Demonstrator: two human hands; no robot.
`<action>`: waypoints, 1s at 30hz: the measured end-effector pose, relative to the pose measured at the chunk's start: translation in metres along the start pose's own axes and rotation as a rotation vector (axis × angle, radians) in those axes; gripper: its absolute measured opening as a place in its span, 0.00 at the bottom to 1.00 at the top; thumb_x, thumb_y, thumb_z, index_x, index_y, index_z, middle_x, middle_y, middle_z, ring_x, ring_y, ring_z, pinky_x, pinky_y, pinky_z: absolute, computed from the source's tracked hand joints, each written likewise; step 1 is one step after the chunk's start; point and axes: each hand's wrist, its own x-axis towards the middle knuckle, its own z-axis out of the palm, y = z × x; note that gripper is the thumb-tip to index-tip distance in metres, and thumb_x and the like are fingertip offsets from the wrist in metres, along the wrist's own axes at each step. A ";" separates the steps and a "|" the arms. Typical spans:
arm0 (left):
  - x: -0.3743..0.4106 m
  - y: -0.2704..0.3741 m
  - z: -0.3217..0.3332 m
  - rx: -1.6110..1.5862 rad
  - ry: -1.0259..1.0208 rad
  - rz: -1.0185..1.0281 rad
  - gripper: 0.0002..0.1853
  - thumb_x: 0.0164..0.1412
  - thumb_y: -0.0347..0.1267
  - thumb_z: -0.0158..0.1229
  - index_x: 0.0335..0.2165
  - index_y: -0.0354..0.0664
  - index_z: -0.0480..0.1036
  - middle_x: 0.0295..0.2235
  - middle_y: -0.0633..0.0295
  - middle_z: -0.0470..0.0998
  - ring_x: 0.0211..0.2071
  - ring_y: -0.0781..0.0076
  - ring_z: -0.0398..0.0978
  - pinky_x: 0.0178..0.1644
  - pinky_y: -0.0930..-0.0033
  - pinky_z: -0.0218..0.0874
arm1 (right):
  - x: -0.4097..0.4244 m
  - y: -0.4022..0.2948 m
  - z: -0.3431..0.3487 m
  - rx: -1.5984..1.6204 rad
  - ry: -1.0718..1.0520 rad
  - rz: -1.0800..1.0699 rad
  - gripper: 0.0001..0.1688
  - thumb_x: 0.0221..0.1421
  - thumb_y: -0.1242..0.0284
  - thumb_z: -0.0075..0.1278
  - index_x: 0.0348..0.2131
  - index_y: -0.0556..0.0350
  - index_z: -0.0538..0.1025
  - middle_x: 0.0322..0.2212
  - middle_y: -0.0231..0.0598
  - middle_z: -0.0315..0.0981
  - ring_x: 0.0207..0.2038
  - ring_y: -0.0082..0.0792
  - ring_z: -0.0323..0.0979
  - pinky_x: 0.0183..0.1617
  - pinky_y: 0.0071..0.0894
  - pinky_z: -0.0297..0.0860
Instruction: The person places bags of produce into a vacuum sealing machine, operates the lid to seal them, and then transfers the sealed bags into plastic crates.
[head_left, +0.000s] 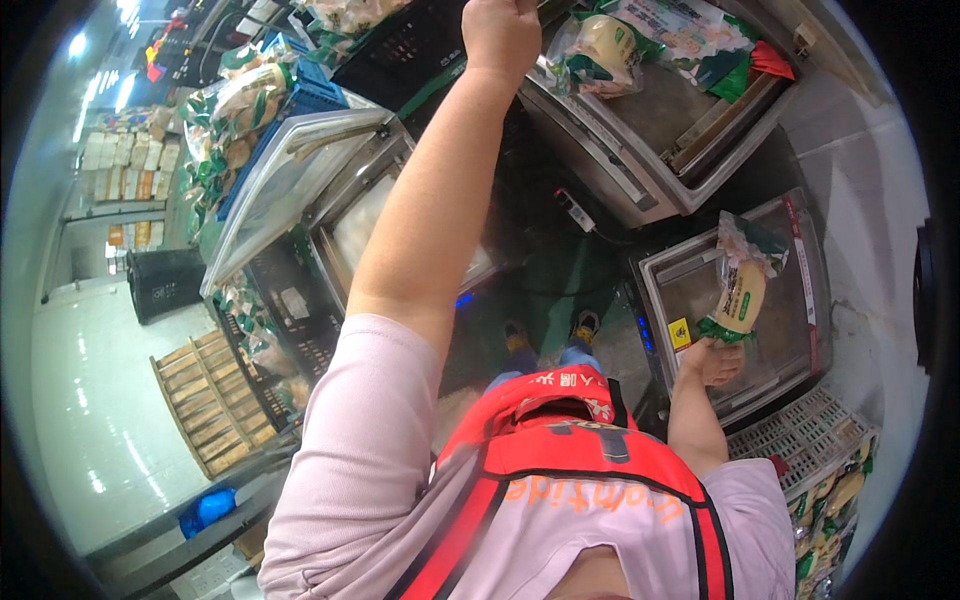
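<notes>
My left hand (504, 30) is stretched far forward, and the top picture edge cuts off its fingers; whatever they hold is hidden. It is nearest a black crate and the front corner of an open chamber vacuum sealer (600, 161). A clear and green printed bag of pale food (606, 52) lies at that machine's edge, close to the hand. My right hand (716, 361), its fingers bent, is over the closed clear lid (776, 300) of a second sealer. It meets the green end of another printed food bag (742, 296); whether it grips the bag is unclear.
A third sealer's raised lid (300, 157) stands at the left. Bagged food fills a blue crate (311, 86) and a black crate (315, 345). A power strip (576, 210) lies between machines. A white crate (817, 435) is at right, beside more bags (825, 517). A wooden pallet (214, 401) is at left.
</notes>
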 end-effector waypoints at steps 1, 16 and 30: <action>-0.002 -0.011 -0.003 0.049 -0.040 0.064 0.06 0.48 0.28 0.57 0.30 0.42 0.75 0.27 0.56 0.75 0.30 0.60 0.74 0.34 0.67 0.64 | 0.001 0.003 0.005 0.003 0.007 -0.016 0.40 0.50 0.52 0.41 0.56 0.52 0.51 0.56 0.47 0.45 0.59 0.46 0.43 0.60 0.50 0.43; -0.038 -0.049 0.054 -0.143 -0.059 0.061 0.02 0.52 0.23 0.52 0.26 0.36 0.72 0.22 0.59 0.73 0.25 0.69 0.71 0.30 0.70 0.61 | -0.001 -0.001 -0.001 -0.013 -0.089 0.008 0.39 0.53 0.56 0.39 0.58 0.53 0.49 0.59 0.48 0.39 0.61 0.46 0.37 0.62 0.48 0.39; -0.086 0.019 -0.169 -0.978 -0.104 -0.250 0.06 0.55 0.26 0.47 0.32 0.38 0.69 0.31 0.61 0.71 0.32 0.73 0.68 0.35 0.75 0.61 | 0.000 0.002 0.014 -0.105 0.037 0.004 0.37 0.52 0.53 0.40 0.56 0.48 0.54 0.57 0.43 0.47 0.59 0.44 0.46 0.59 0.47 0.46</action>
